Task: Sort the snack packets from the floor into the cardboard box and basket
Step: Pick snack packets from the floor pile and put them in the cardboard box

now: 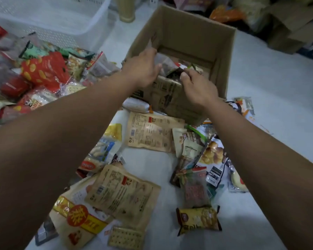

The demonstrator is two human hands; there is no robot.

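Note:
An open cardboard box stands on the floor ahead of me. My left hand and my right hand reach over its near edge, both closed on a clear snack packet held inside the box opening. Other packets lie at the box bottom, partly hidden. A white plastic basket stands at the back left. Loose snack packets cover the floor below my arms, among them two tan packets and a yellow packet.
A heap of red and mixed packets lies left of the box, in front of the basket. More boxes and bags crowd the back right. Bare pale floor shows to the right of the box.

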